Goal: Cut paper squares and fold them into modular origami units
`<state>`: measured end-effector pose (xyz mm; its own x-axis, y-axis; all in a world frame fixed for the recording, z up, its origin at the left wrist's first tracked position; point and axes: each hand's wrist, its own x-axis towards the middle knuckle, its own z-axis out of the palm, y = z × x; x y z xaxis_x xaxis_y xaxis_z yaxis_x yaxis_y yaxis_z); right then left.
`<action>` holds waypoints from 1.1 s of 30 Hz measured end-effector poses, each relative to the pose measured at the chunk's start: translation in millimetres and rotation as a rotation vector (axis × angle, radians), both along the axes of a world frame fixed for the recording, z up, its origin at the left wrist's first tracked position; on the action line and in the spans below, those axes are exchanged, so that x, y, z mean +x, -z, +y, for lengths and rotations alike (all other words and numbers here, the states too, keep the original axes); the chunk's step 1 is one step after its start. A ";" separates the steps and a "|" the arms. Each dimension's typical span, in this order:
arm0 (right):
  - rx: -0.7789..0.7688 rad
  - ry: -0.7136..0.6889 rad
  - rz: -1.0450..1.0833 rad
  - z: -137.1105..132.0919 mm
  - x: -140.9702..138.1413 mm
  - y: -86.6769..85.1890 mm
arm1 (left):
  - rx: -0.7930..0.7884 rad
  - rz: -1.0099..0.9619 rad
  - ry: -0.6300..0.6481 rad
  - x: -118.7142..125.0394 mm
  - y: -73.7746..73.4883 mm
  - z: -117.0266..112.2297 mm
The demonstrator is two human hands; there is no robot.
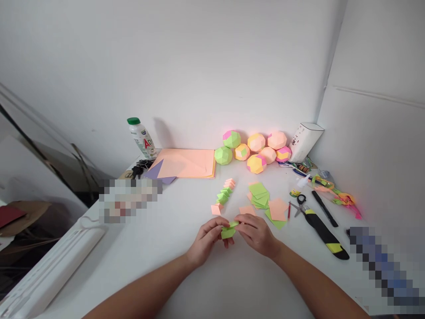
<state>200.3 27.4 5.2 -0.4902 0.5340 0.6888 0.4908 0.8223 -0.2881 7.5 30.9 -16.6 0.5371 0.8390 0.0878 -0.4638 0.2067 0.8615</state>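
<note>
Between my two hands, low in the middle of the head view, is a partly folded green paper square. My left hand pinches its left side, fingers partly behind it. The fingertips of my right hand close on its upper right edge. Just beyond my hands runs a row of small folded paper pieces, green in the middle and peach at both ends. To the right of that row lie loose green paper squares and peach paper squares, spread in overlapping piles.
Several faceted paper balls stand against the back wall. Left of them lie large peach paper sheets and a white bottle. Scissors, a utility knife and a black pen lie right. A white power strip lines the left edge.
</note>
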 end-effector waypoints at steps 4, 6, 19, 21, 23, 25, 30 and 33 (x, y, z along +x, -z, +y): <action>-0.066 -0.007 0.063 1.2 -0.5 3.7 | -0.047 0.049 -0.043 2.7 -3.4 1.7; -0.125 -0.012 0.119 2.0 -0.7 6.4 | -0.097 0.048 -0.036 3.8 -5.1 2.5; -0.691 -0.144 0.401 -2.2 -4.4 2.1 | -0.304 -0.041 0.062 4.1 -11.2 3.6; -0.756 -0.172 0.445 -1.8 -5.0 2.2 | -0.304 -0.049 0.090 3.9 -12.7 3.5; -0.799 -0.187 0.476 -1.1 -5.4 1.5 | -0.311 -0.059 0.100 3.8 -12.8 3.4; -0.825 -0.197 0.494 -0.7 -5.9 -0.2 | -0.319 -0.078 0.100 3.9 -11.8 3.5; -0.841 -0.216 0.492 -1.3 -6.3 -3.8 | -0.330 -0.084 0.103 4.4 -9.2 4.1; -0.857 -0.184 0.465 -1.3 -6.1 -3.0 | -0.279 -0.024 0.073 4.8 -9.1 3.4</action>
